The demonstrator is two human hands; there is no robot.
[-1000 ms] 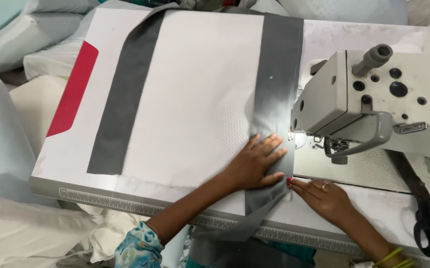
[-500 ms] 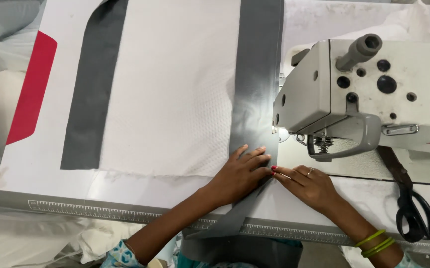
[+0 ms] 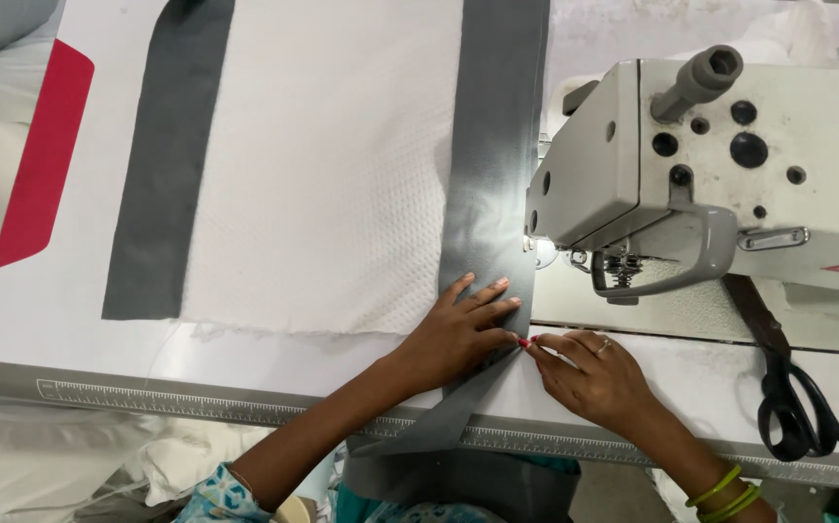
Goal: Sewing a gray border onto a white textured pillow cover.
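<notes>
While the left hand (image 3: 458,334) lies flat with its fingers spread and pressed down on the long dark grey fabric strip (image 3: 492,174), the right hand (image 3: 589,373) sits just beside it, its fingers curled loosely and its fingertips (image 3: 528,343) touching the strip's right edge; whether they actually pinch the cloth cannot be told from this view. The strip runs along the right side of a white textured fabric panel (image 3: 327,165), which is spread over the pale sewing table (image 3: 80,339), and its lower end hangs off the table's front edge, over the printed ruler strip (image 3: 148,397) fixed there. Further left on the panel lie a second dark grey band (image 3: 163,184) with a rounded top and a red patch (image 3: 42,160) near the cloth's left edge. Just to the right of the strip stands the cream-coloured industrial sewing machine (image 3: 729,165), its presser foot (image 3: 618,271) close to the right hand but apart from it. A pair of black-handled scissors (image 3: 792,397) lies on the table at the far right, well apart from both hands. Green bangles (image 3: 724,489) circle the right wrist.
</notes>
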